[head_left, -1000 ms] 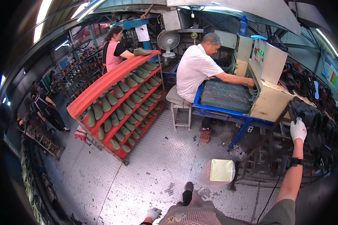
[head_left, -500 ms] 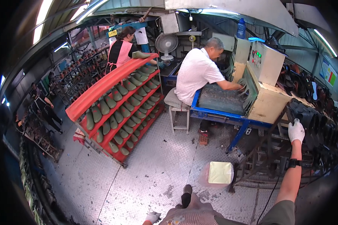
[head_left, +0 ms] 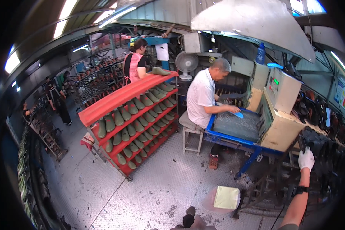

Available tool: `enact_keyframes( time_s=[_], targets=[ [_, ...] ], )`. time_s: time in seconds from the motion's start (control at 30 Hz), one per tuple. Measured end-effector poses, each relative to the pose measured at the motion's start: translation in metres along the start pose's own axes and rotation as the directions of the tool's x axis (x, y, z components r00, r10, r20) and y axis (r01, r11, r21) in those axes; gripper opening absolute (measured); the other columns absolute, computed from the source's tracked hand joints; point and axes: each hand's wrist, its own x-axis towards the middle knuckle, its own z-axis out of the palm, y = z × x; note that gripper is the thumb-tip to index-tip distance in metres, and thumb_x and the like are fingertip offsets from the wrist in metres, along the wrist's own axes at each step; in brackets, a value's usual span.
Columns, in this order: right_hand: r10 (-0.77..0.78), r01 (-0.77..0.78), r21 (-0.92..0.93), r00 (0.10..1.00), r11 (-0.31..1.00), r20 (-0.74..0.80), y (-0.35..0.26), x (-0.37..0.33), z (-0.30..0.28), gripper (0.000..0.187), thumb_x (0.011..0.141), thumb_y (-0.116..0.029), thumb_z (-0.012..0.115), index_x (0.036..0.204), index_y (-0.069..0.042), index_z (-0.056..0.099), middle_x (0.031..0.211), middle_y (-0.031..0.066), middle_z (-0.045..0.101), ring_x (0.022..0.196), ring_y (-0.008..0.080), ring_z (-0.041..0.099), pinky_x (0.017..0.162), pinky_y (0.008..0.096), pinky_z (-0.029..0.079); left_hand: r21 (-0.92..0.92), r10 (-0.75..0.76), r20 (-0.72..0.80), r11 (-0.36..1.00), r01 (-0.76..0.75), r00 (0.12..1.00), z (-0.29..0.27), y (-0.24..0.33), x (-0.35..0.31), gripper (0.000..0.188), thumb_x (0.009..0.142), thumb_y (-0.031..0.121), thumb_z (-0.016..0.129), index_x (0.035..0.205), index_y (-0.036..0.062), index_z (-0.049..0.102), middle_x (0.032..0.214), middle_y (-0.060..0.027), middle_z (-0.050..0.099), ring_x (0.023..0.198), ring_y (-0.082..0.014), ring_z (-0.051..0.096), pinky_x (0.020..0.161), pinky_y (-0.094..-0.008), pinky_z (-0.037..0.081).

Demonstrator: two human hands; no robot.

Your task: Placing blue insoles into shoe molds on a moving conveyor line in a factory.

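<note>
My right hand [head_left: 306,158], in a white glove, reaches out to the dark metal rack [head_left: 301,141] at the right. Its fingers curl over the near end of the frame. Black shoe uppers [head_left: 321,151] hang or lie in a dense row just beside this hand. A black watch [head_left: 299,189] sits on the wrist. My left hand is out of the picture. Only my shoe [head_left: 190,211] and part of a leg show at the lower edge.
A red shelf cart [head_left: 128,100] carries rows of green shoe lasts [head_left: 132,107]. A seated co-worker [head_left: 201,92] holds a flat blue piece [head_left: 239,114] over a blue-framed machine table [head_left: 234,126]. A cream square container [head_left: 226,197] stands on the floor. Another person [head_left: 136,63] works behind the cart.
The view has tilted up, so everything sits lower and my left hand has gone out of sight. My right hand stays at the rack. The seated co-worker's hands have drawn back from the machine.
</note>
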Motion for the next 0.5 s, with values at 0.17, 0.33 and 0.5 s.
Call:
enact_keyframes(
  time_s=[0.17, 0.33, 0.5],
  targets=[
    [-0.033, 0.033, -0.001, 0.997, 0.999, -0.064, 0.028, 0.01, 0.022, 0.037, 0.085, -0.021, 0.061, 0.116, -0.001, 0.059, 0.104, 0.0241, 0.065, 0.098, 0.0398, 0.063, 0.084, 0.0469, 0.051, 0.164, 0.222, -0.004, 0.962, -0.219, 0.975, 0.002, -0.009, 0.021, 0.018, 0.073, 0.015, 0.058, 0.07, 0.0017, 0.069, 0.066, -0.0156, 0.066, 0.058, -0.0289, 0.061, 0.058, -0.0431, 0.049],
    [-0.054, 0.058, 0.052, 0.995, 0.997, -0.082, 0.034, 0.019, 0.045, 0.037, 0.084, -0.016, 0.061, 0.117, 0.001, 0.058, 0.102, 0.0261, 0.064, 0.097, 0.0403, 0.063, 0.084, 0.0469, 0.05, 0.567, 0.144, 0.059, 0.81, -0.152, 0.988, 0.012, -0.05, 0.041, 0.015, 0.07, 0.022, 0.063, 0.072, 0.0103, 0.072, 0.077, -0.0132, 0.07, 0.07, -0.0317, 0.067, 0.065, -0.0439, 0.053],
    [-0.007, 0.011, 0.054, 0.998, 0.998, -0.062, 0.049, 0.024, 0.051, 0.04, 0.084, -0.014, 0.061, 0.121, 0.002, 0.057, 0.104, 0.0249, 0.064, 0.099, 0.0398, 0.062, 0.085, 0.0456, 0.049, 0.832, 0.283, 0.352, 0.342, -0.436, 0.892, 0.008, -0.042, 0.06, 0.019, 0.074, 0.03, 0.068, 0.085, 0.0167, 0.075, 0.09, -0.0098, 0.071, 0.081, -0.0281, 0.069, 0.072, -0.042, 0.055]
  ],
)
